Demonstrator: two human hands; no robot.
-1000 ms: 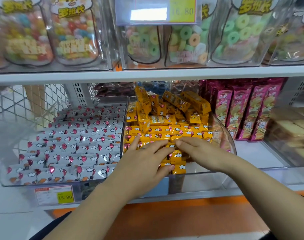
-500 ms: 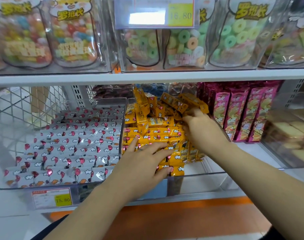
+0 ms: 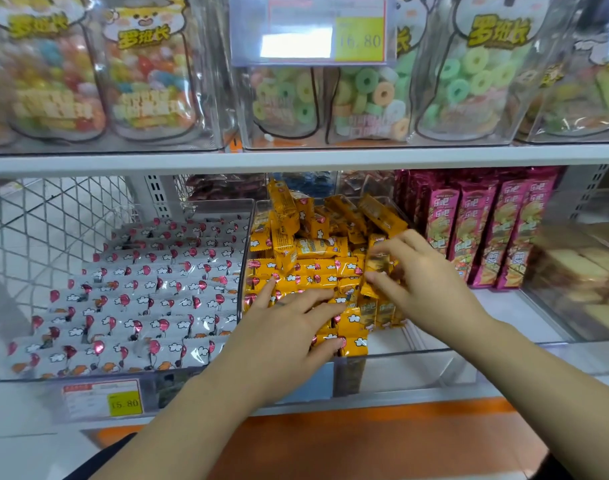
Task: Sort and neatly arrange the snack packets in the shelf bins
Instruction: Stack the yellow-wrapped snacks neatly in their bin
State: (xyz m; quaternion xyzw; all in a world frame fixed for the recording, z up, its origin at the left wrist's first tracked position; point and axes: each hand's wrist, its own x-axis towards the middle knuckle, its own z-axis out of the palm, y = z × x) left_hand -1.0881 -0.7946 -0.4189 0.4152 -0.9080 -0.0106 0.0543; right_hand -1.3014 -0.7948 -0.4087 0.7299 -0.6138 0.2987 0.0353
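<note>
The left hand (image 3: pixel 289 337) lies flat on the yellow packets (image 3: pixel 317 271) in the front half of the middle clear bin (image 3: pixel 417 365). Its fingers (image 3: pixel 317 299) are straight and spread, pressing down on the neat rows and gripping nothing. At two o'clock from it, the right hand (image 3: pixel 431 289) holds a single yellow packet (image 3: pixel 377 263). That packet is pinched between thumb and curled fingers (image 3: pixel 405 237) just above the pile, and it is blurred. The packets toward twelve o'clock in the bin are a loose heap, some tilted and some standing on end. Those under the left hand lie in flat rows. At nine o'clock of this bin, touching its side, a second clear bin (image 3: pixel 130 374) holds white packets (image 3: pixel 140 296) with red balloons, laid in tidy overlapping rows. A price tag (image 3: pixel 102 400) reading 15.80 hangs at six o'clock below that bin. At three o'clock of the yellow pile, pink packs (image 3: pixel 486 233) stand upright side by side on the shelf. The upper shelf (image 3: pixel 296 157) at twelve o'clock carries clear bags of ring sweets (image 3: pixel 365 98) and mixed coloured sweets.
</note>
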